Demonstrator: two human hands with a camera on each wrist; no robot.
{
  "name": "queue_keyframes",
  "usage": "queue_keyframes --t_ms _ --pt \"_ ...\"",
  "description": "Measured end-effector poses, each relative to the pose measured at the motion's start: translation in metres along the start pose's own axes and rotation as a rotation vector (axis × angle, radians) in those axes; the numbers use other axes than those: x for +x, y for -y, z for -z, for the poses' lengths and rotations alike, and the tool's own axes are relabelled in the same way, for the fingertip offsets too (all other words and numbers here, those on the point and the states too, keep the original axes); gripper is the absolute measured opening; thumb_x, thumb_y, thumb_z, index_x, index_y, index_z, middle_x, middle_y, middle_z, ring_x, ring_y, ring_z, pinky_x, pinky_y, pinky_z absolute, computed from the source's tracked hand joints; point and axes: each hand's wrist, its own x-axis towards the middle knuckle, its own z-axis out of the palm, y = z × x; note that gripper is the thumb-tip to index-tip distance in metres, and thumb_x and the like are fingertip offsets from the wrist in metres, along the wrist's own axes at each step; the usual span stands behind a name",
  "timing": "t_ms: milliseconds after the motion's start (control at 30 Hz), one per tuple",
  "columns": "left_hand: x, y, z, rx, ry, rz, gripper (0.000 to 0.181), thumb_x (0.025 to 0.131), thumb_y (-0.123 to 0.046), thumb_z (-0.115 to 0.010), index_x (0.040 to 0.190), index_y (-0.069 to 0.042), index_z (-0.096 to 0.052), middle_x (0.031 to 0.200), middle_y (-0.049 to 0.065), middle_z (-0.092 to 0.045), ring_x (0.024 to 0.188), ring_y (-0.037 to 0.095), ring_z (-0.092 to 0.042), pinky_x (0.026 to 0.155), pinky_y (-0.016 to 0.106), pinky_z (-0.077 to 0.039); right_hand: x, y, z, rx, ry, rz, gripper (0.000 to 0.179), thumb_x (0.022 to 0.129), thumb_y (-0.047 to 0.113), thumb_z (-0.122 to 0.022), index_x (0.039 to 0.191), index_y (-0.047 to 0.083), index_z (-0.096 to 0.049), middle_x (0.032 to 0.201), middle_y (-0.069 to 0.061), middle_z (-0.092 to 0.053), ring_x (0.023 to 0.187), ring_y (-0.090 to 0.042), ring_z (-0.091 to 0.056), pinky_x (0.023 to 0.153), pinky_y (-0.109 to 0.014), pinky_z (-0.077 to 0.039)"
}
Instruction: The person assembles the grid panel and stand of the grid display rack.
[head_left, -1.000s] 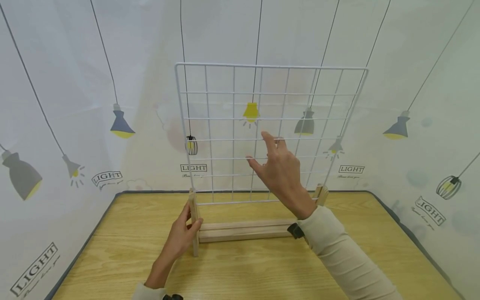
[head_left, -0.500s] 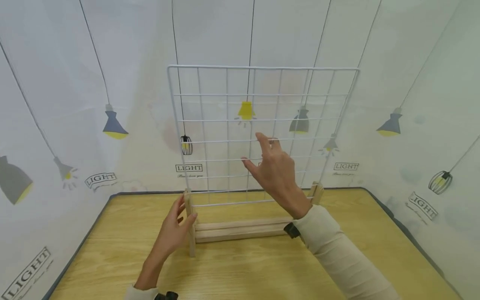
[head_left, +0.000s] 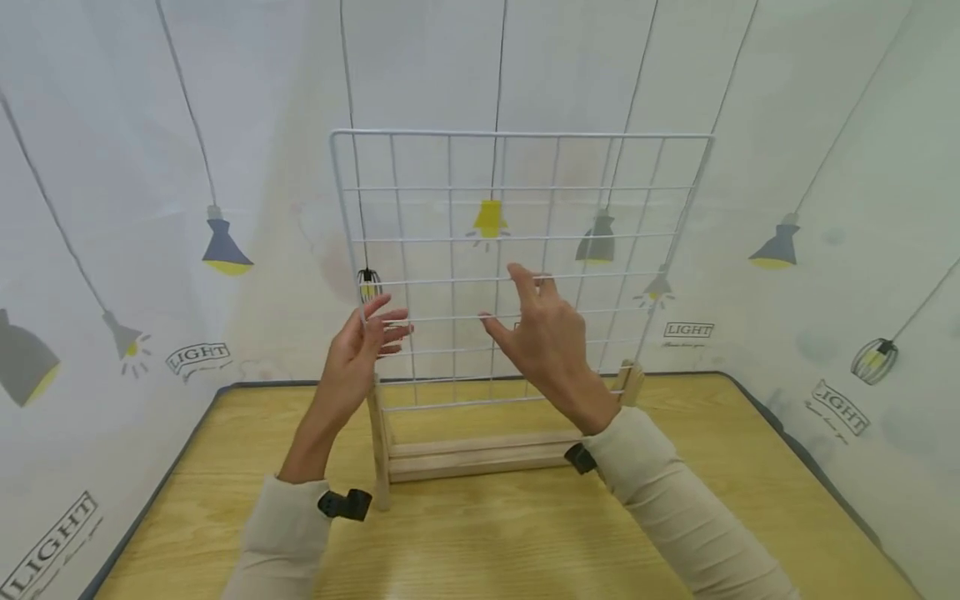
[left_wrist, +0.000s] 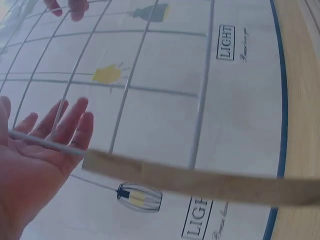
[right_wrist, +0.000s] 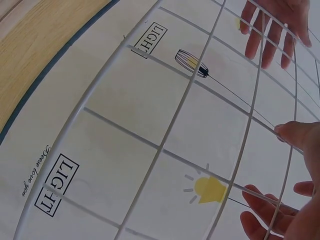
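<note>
A white wire grid panel (head_left: 450,237) stands upright, its lower corners at the wooden posts of a low stand (head_left: 480,458). At the panel's left edge my left hand (head_left: 348,358) is raised above the left post (head_left: 381,467). Its fingers are extended, and in the left wrist view the edge wire crosses the palm (left_wrist: 37,167). Right of the panel's middle, my right hand (head_left: 551,333) holds the grid wires with bent fingers and thumb. The right wrist view shows wires crossing these fingers (right_wrist: 270,215), the thumb (right_wrist: 295,132) against another wire; part of this hand lies outside that view.
A light wood-grain tabletop (head_left: 480,550) carries the stand. White sheeting (head_left: 262,125) printed with lamps and LIGHT labels rises behind and at both sides. A second wooden post (head_left: 630,382) stands at the panel's right, partly hidden by my right forearm.
My left hand has let go of the left wooden post and moved up to the panel's left edge, its fingers extended. My right hand keeps its place on the grid. The head view has shifted slightly.
</note>
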Motion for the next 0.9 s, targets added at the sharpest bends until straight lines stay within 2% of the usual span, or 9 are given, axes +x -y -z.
queue_keyframes --t_ms 167,333,500,600,667,733,767,833,900 --pt "0.006 -0.001 -0.009 -0.096 -0.058 0.034 0.042 0.109 -0.036 -0.028 0.131 -0.010 -0.052 0.118 0.016 -0.071 0.098 0.016 -0.073 0.087 0.032 -0.058 -0.001 -0.001 -0.001 -0.024 -0.001 -0.007 0.072 0.080 0.044 -0.082 0.135 0.008 -0.053 0.106 -0.023 -0.068 0.051 -0.025 -0.053 0.039 -0.035 -0.043" --pt "0.008 -0.005 -0.016 -0.123 -0.114 0.026 0.040 0.108 -0.038 -0.031 0.116 -0.006 -0.055 0.104 0.000 -0.074 0.091 0.013 -0.073 0.085 0.028 -0.058 -0.001 -0.006 0.006 -0.016 0.020 -0.001 0.074 0.080 0.045 -0.081 0.138 0.011 -0.051 0.107 -0.022 -0.068 0.056 -0.029 -0.059 0.041 -0.037 -0.046" --pt "0.010 -0.007 -0.017 -0.104 -0.157 0.031 0.046 0.108 -0.035 -0.031 0.118 0.004 -0.053 0.102 0.000 -0.074 0.092 0.011 -0.073 0.086 0.026 -0.057 -0.001 -0.015 0.021 0.149 0.087 0.067 0.075 0.086 0.036 -0.079 0.148 0.012 -0.044 0.107 -0.021 -0.067 0.078 -0.031 -0.063 0.057 -0.041 -0.054" --pt "0.010 -0.005 -0.017 -0.117 -0.173 0.044 0.043 0.108 -0.034 -0.032 0.116 0.002 -0.054 0.100 -0.002 -0.074 0.093 0.011 -0.073 0.086 0.025 -0.057 -0.002 -0.027 0.029 0.283 0.069 0.137 0.068 0.089 0.023 -0.076 0.148 0.010 -0.045 0.106 -0.019 -0.069 0.086 -0.030 -0.067 0.069 -0.041 -0.058" --pt "0.010 -0.004 -0.016 -0.131 -0.180 0.051 0.041 0.108 -0.034 -0.033 0.115 0.000 -0.055 0.098 -0.004 -0.074 0.093 0.011 -0.073 0.086 0.025 -0.057 -0.002 -0.037 0.035 0.343 -0.023 0.179 0.055 0.091 0.014 -0.073 0.142 0.005 -0.053 0.102 -0.018 -0.071 0.085 -0.029 -0.070 0.071 -0.041 -0.059" --pt "0.009 -0.004 -0.016 -0.141 -0.181 0.054 0.039 0.107 -0.034 -0.034 0.114 -0.002 -0.056 0.098 -0.006 -0.074 0.093 0.011 -0.073 0.087 0.024 -0.056 -0.002 -0.047 0.039 0.369 -0.177 0.182 0.039 0.091 0.006 -0.069 0.129 0.001 -0.063 0.096 -0.018 -0.073 0.080 -0.029 -0.071 0.070 -0.042 -0.060" --pt "0.009 -0.004 -0.016 -0.147 -0.179 0.057 0.040 0.107 -0.034 -0.034 0.115 0.000 -0.055 0.098 -0.006 -0.074 0.093 0.010 -0.073 0.087 0.024 -0.056 -0.002 -0.053 0.042 0.367 -0.262 0.168 0.033 0.091 0.004 -0.068 0.123 -0.001 -0.066 0.092 -0.018 -0.073 0.079 -0.029 -0.071 0.071 -0.038 -0.059" --pt "0.009 -0.005 -0.017 -0.159 -0.178 0.065 0.041 0.107 -0.033 -0.034 0.116 0.002 -0.054 0.097 -0.007 -0.073 0.093 0.010 -0.073 0.088 0.024 -0.056 -0.002 -0.067 0.047 0.332 -0.433 0.096 0.023 0.090 0.002 -0.066 0.113 -0.003 -0.068 0.090 -0.019 -0.070 0.080 -0.031 -0.067 0.072 -0.035 -0.056" --pt "0.009 -0.006 -0.018 -0.170 -0.176 0.072 0.042 0.107 -0.033 -0.034 0.116 0.004 -0.053 0.097 -0.007 -0.073 0.093 0.010 -0.073 0.089 0.024 -0.056 -0.003 -0.082 0.052 0.296 -0.527 -0.030 0.026 0.091 0.006 -0.065 0.115 -0.004 -0.066 0.099 -0.022 -0.066 0.090 -0.034 -0.062 0.078 -0.034 -0.051"
